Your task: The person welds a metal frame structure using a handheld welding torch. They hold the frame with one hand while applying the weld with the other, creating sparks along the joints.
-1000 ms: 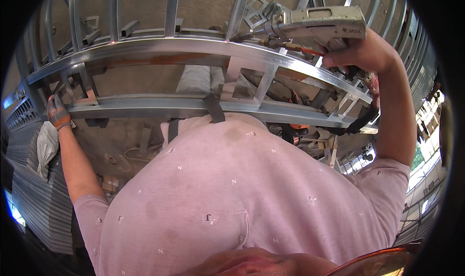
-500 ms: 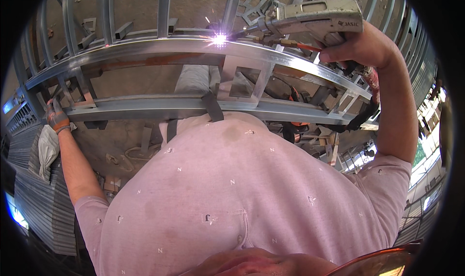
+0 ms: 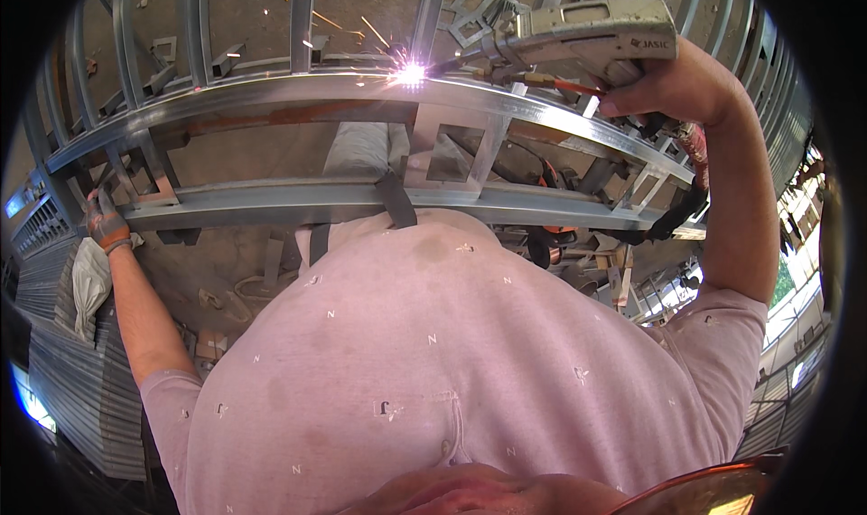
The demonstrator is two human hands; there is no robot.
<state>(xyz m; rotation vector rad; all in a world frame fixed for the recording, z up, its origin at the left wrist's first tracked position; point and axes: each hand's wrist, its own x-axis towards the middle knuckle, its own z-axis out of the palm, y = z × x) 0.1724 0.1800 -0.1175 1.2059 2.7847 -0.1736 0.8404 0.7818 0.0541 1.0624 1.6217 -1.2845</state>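
Observation:
My right hand (image 3: 673, 86), bare, is closed round the grip of a bulky beige welding gun (image 3: 587, 34). The gun points left, and its nozzle tip meets a bright glowing weld spot, with sparks, on the upper rail (image 3: 298, 88) of a shiny metal frame. Upright bars join that rail around the arc. Far to the left, my left hand (image 3: 108, 221) wears a grey and orange glove. Its fingers close on the frame beside the left end of the lower rail (image 3: 316, 205); the fingertips are partly hidden.
Square metal plates with cut-out windows (image 3: 449, 154) span the two rails. More square plates (image 3: 470, 9) lie on the floor beyond. A dark cable (image 3: 673, 221) hangs below the gun. A white bag (image 3: 88, 280) and stacked corrugated metal (image 3: 81, 379) are at left.
The arc stays at nearly the same spot, with more sparks flying up and left. The upright bars have shifted slightly left in the picture. Both hands keep their hold.

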